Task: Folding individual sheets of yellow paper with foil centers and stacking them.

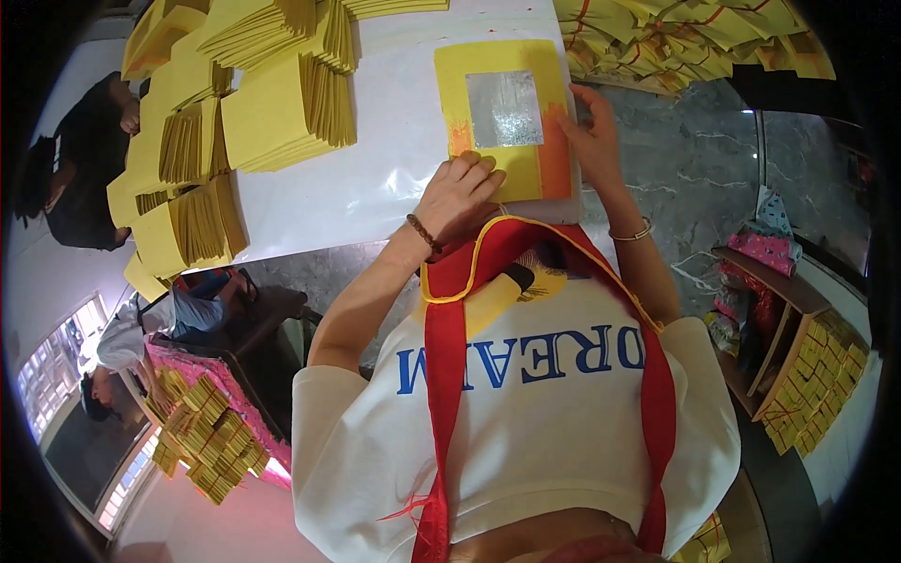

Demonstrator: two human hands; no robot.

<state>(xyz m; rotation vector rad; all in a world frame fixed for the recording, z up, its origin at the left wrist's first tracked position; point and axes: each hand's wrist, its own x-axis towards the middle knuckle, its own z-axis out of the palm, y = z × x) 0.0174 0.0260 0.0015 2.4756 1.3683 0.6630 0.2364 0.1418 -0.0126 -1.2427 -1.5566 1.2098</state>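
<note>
A yellow paper sheet (pixel 458 70) with a silver foil square (pixel 505 110) and orange bands lies flat at the table's right end; whether it is one sheet or a thin stack I cannot tell. My left hand (pixel 462 190), a beaded bracelet on its wrist, has its fingers bent together over the sheet's near-left corner. At the right edge is my right hand (pixel 593 141), thumb by the orange band and index finger stretched apart from it. A bangle circles that wrist. Beneath the hands, a red apron (pixel 469 258) with yellow trim meets the table edge.
Folded yellow paper bundles (pixel 286 113) pile up on the left of the white table (pixel 394 122). More yellow bundles (pixel 676 38) tied with red lie at far right. A wooden shelf (pixel 784 319) stands right. Another person (pixel 141 328) works at lower left beside stacked yellow paper.
</note>
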